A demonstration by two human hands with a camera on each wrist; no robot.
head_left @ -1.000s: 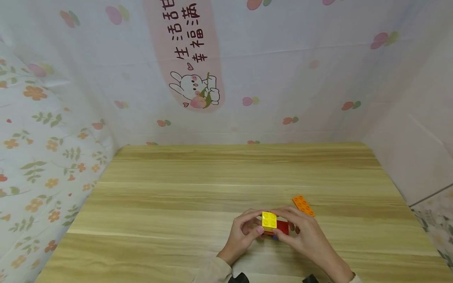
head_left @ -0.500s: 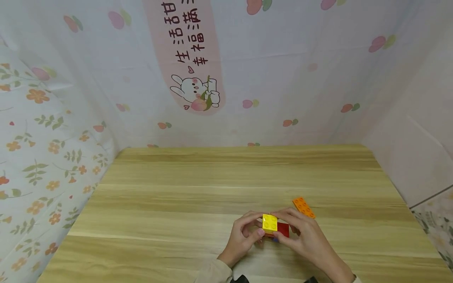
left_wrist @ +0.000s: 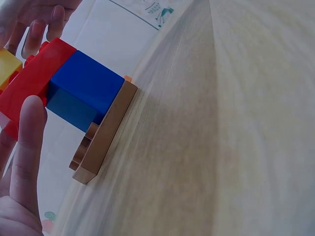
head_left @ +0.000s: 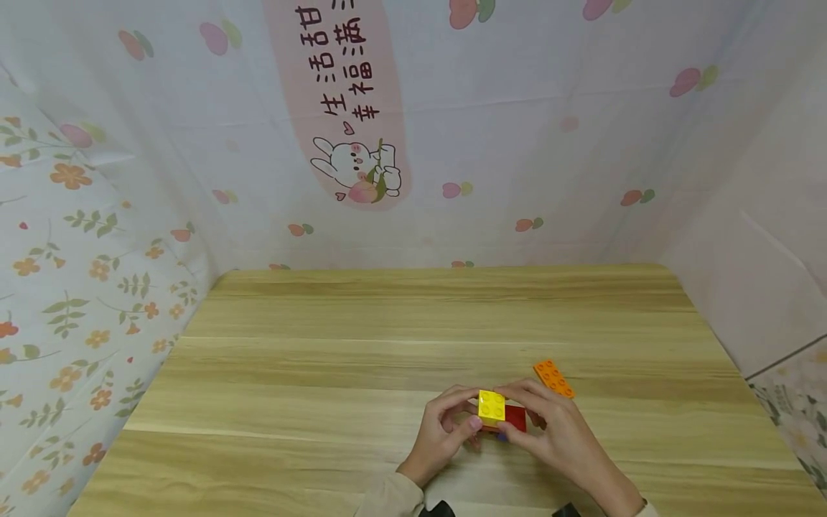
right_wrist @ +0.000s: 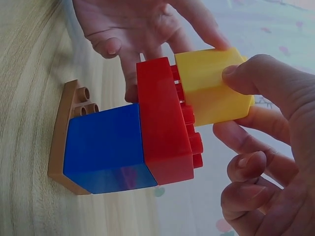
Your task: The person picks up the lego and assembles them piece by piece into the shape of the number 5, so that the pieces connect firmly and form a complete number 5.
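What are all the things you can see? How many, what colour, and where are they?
Table: one, wood-coloured, lower half of head view
Cloth: count unclear, whitish with prints, behind the table and at its sides
Rabbit: one, white, printed on the cloth
Writing: two columns, dark, above the rabbit
Orange plate: one, orange, on the table
Brown plate: one, brown, lowest of the stacked pieces
Blue block: one, blue, on one end of the brown plate
Red block: one, red, on the blue block
Yellow block: one, yellow, over part of the red block
Black pieces: two, black, bottom edge of head view
Sleeves: two, beige, at the wrists
Left hand: one, holding the yellow block
Right hand: one, pinching the yellow block
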